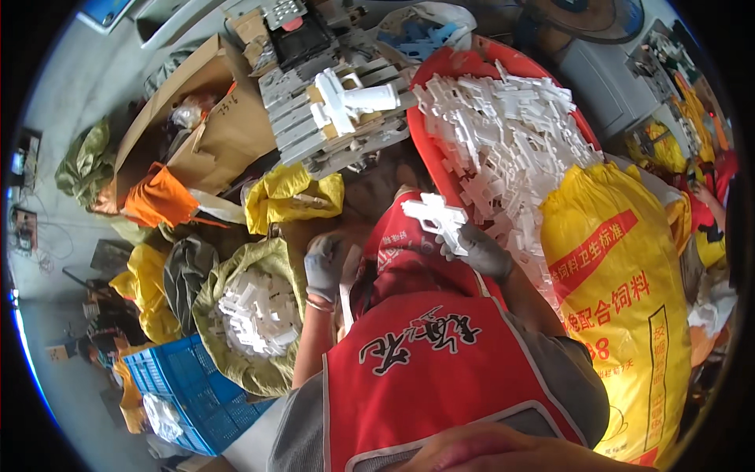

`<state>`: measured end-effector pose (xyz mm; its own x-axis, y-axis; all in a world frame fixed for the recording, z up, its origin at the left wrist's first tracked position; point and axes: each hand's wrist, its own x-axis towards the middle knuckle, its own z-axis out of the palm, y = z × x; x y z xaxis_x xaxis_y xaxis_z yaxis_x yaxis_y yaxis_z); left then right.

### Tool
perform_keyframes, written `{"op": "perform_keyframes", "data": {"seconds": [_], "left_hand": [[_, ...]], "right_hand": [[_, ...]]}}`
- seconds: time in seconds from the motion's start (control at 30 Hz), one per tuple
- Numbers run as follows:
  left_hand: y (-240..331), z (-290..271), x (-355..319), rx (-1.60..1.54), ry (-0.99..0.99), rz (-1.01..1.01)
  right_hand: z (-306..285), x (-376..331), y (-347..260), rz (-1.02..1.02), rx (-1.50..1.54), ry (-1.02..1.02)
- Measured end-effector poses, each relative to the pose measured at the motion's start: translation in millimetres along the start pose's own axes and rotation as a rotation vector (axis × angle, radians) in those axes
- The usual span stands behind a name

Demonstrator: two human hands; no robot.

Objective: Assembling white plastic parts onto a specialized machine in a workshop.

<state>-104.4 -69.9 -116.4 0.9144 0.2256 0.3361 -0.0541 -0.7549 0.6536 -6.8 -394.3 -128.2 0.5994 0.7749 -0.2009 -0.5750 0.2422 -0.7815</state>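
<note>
My right hand (pixel 486 253), in a grey glove, holds a white plastic toy pistol (pixel 434 216) by its grip end over my lap. The pistol's barrel points left. My left hand (pixel 321 267), also gloved, is by my left knee with its fingers curled; what they hold, if anything, is hidden. Just left of that hand, an olive woven sack (pixel 208 315) stands open with white plastic pieces (pixel 255 311) inside. To the right, a large red tub (pixel 425 130) is heaped with white toy pistol parts (pixel 511 130). I wear a red apron (pixel 440 385).
Ahead, another white toy pistol (pixel 342 101) lies on a grey slatted stand (pixel 295 126). A full yellow sack (pixel 609 315) stands close on my right. At left are a cardboard box (pixel 228 118), a blue crate (pixel 193 393) and a yellow bag (pixel 291 197). A person (pixel 712 204) is at far right.
</note>
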Motion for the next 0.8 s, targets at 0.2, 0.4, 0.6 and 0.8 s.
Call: {"op": "perform_keyframes", "data": {"seconds": [0.2, 0.4, 0.6, 0.8], "left_hand": [[14.7, -17.8, 39.8, -0.053, 0.128, 0.025], [20.8, -2.8, 25.2, -0.019, 0.047, 0.134], [-15.2, -41.4, -17.2, 0.135, 0.116, -0.036], [-113.3, -121.6, -66.8, 0.581, 0.327, -0.432]], "right_hand": [[0.5, 3.1, -14.9, -0.097, -0.235, 0.040], [-15.1, 16.5, -11.0, -0.146, -0.122, 0.159], [-16.5, 21.9, 0.7, -0.087, 0.012, 0.226], [0.8, 38.6, 8.2, -0.019, -0.169, 0.140]]}}
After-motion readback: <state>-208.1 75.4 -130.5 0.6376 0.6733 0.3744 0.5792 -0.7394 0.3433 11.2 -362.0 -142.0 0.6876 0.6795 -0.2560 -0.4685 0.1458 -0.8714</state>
